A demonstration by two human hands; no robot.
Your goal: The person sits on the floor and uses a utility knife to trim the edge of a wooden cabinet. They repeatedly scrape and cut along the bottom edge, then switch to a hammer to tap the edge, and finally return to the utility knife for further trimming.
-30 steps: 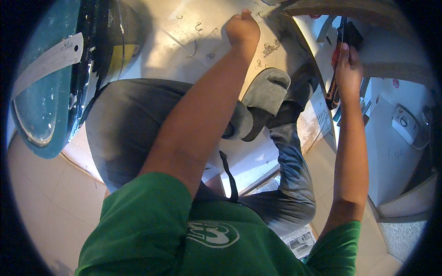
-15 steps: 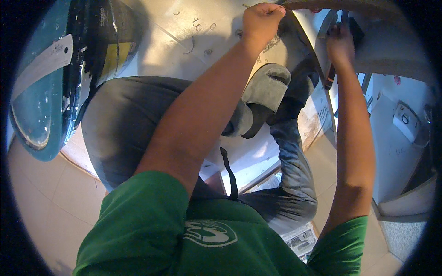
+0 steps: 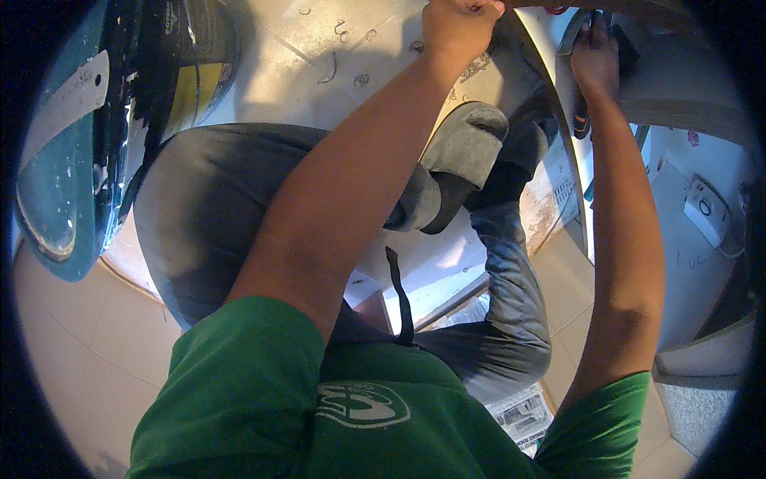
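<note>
My left hand (image 3: pixel 460 33) is closed at the upper edge, by the rim of a curved brown panel (image 3: pixel 550 11). Its fingertips press together, and the frame's edge cuts them off, so what they hold does not show clearly. Farther right, my right hand (image 3: pixel 595 62) wraps around a dark tool with a black-and-orange handle (image 3: pixel 581 123), whose end sticks out below my wrist. Against the grey-brown curved surface (image 3: pixel 678 76), a dark shape shows beside my fingers; the working end of the tool is hidden.
Curled dark scraps (image 3: pixel 341 32) lie on the pale surface ahead. A large bucket (image 3: pixel 187 72) and a teal tub (image 3: pixel 60 215) with a pale flat strip (image 3: pixel 68 104) stand left. My grey sandal (image 3: pixel 467 144) is below my left forearm. A white socket box (image 3: pixel 706 211) sits right.
The whole view has shifted slightly. The tool's handle end and my right hand sit a little higher and farther right. Both hands keep their closed grip.
</note>
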